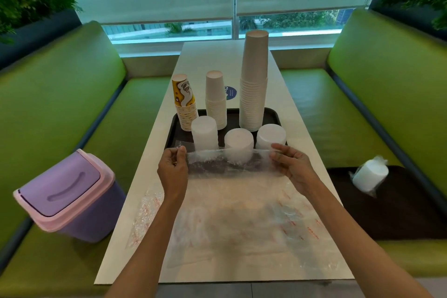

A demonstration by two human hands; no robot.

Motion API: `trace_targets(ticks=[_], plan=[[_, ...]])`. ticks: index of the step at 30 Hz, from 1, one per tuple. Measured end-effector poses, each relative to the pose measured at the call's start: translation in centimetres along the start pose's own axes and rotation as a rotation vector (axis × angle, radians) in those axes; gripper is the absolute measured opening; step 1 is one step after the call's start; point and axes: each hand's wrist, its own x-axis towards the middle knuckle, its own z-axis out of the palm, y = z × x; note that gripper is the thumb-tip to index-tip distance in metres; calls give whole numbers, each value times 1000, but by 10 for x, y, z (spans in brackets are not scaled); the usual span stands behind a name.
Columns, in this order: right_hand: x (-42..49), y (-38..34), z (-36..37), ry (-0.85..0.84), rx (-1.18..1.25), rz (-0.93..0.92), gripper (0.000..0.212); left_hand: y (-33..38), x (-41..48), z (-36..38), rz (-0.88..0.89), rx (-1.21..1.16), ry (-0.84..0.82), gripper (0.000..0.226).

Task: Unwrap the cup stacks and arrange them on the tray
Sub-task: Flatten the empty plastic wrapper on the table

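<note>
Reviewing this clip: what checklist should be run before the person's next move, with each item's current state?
1. Both hands grip the clear plastic wrapper: the left hand and right hand pinch its ends. Ok.
2. Wrapper emptied: it looks flat. Ok.
3. Six unwrapped cup stacks upright on the black plastic tray. Ok.
4. Every stack unwrapped: a wrapped stack of white cups lies on the dark tray on the right bench. Not ok.
5. Purple swing-lid bin has room: lid closed. Cannot tell.
6. White table free of wrappers: printed plastic sheets lie there. Not ok.
</note>
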Motion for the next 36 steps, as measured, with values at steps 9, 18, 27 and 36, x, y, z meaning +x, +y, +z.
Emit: trace_targets(ticks=[9,18,27,36], plan=[[-3,3,-1,-18,145,148,34,-11,-7,9,-73,-98,-34,20],[-1,18,-8,153,-51,79,9,-1,-12,-3,-250,-138,-101,28],[-9,41,-17,194,-127,214,34,-25,-43,-3,-375,-25,-13,25],[-21,72,-20,302,-290,205,9,-43,-57,-5,-457,46,13,34]])
